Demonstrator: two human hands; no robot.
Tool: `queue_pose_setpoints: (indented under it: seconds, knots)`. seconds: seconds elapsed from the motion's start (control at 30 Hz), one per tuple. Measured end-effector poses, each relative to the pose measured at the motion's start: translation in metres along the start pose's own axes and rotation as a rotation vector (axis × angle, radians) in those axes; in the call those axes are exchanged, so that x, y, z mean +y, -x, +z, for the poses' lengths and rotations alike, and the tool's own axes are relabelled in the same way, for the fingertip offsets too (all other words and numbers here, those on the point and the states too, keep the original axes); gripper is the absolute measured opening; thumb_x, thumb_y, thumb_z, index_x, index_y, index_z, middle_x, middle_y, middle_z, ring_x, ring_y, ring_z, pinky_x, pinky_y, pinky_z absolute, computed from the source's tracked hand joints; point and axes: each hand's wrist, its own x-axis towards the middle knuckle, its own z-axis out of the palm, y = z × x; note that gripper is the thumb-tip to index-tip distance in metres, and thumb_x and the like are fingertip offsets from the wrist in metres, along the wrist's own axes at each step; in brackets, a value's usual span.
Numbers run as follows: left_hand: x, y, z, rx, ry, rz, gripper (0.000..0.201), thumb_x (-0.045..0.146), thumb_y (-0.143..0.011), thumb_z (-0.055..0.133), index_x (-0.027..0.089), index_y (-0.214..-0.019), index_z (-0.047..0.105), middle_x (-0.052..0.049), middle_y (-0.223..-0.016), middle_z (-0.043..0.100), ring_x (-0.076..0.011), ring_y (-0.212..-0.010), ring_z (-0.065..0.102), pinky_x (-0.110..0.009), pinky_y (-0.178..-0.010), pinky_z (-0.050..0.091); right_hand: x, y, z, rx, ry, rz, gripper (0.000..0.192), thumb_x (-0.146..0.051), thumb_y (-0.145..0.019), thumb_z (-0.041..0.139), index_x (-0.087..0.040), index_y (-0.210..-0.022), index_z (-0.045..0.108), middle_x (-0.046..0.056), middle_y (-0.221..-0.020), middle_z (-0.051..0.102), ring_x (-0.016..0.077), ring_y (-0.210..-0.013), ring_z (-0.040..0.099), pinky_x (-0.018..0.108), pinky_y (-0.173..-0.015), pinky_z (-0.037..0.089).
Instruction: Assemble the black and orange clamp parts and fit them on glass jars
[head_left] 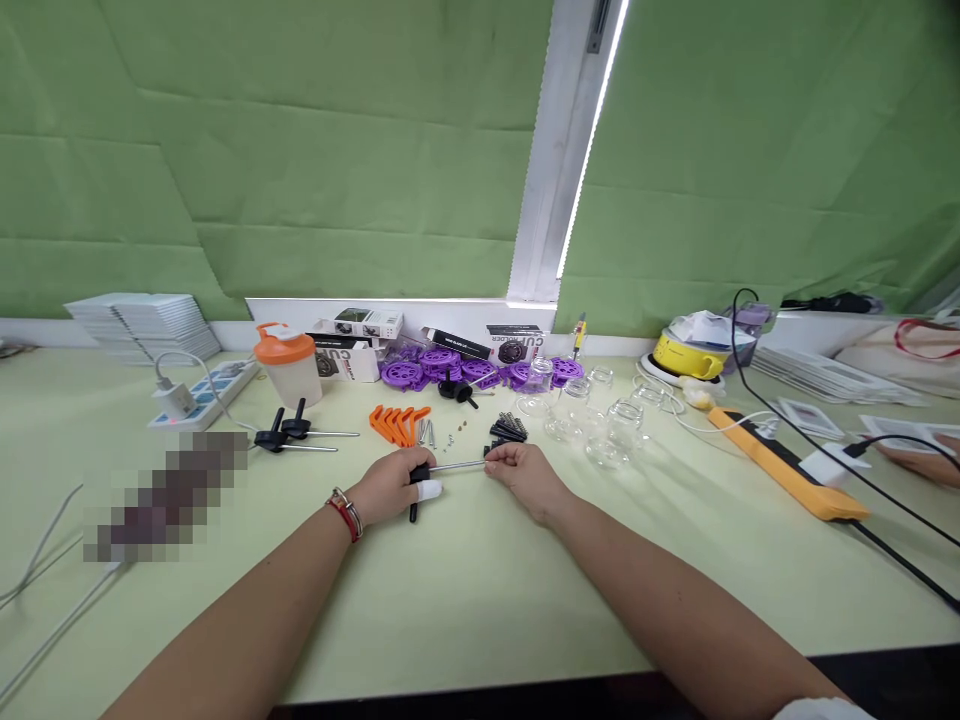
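My left hand (391, 486) grips the black T-shaped handle of a metal rod tool (457, 466) that lies level just above the pale green table (480, 590). One finger of that hand wears a white wrap, and a red and silver bracelet circles the wrist. My right hand (523, 473) pinches the rod's far end, where a small black part sits. A pile of small black parts (508, 429) lies just beyond my right hand. Orange plastic pieces (396, 423) and a few screws (427, 432) lie beyond my left hand.
Two more black-handled rods (296, 436) lie to the left, near an orange-lidded shaker cup (289, 364) and a power strip (201, 395). Purple wheels (442, 366), boxes and clear glass jars (600, 420) stand further back. An orange bar (787, 465), cables and another person's hand (919, 462) are at the right.
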Motion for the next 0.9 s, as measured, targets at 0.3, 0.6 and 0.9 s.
queue_pose_setpoints:
  seconds: [0.3, 0.6, 0.9]
  knots:
    - [0.0021, -0.0001, -0.0022, -0.03, -0.041, 0.013, 0.034, 0.053, -0.077, 0.052, 0.022, -0.089, 0.054, 0.0, -0.078, 0.054, -0.0164, -0.07, 0.049, -0.026, -0.062, 0.038, 0.0044, -0.0028, -0.001, 0.02, 0.082, -0.049, 0.02, -0.031, -0.066, 0.062, -0.015, -0.079, 0.064, 0.002, -0.075, 0.06, 0.0138, -0.071, 0.052, 0.028, -0.07, 0.041]
    - [0.0032, 0.0011, -0.0033, -0.026, -0.041, 0.035, 0.031, 0.05, -0.078, 0.051, 0.021, -0.089, 0.055, -0.001, -0.08, 0.056, -0.0165, -0.072, 0.05, -0.027, -0.064, 0.038, 0.0041, -0.0016, -0.0001, 0.014, 0.092, -0.048, 0.021, -0.032, -0.067, 0.061, -0.015, -0.079, 0.064, 0.001, -0.074, 0.059, 0.0132, -0.069, 0.05, 0.027, -0.068, 0.04]
    - [0.004, 0.0008, -0.0027, -0.029, -0.058, 0.074, 0.032, 0.051, -0.08, 0.049, 0.021, -0.09, 0.055, -0.002, -0.082, 0.056, -0.017, -0.073, 0.05, -0.028, -0.066, 0.039, 0.0057, -0.0024, 0.0002, -0.003, 0.104, -0.05, 0.021, -0.034, -0.069, 0.06, -0.015, -0.078, 0.063, 0.001, -0.072, 0.058, 0.0128, -0.066, 0.048, 0.026, -0.065, 0.039]
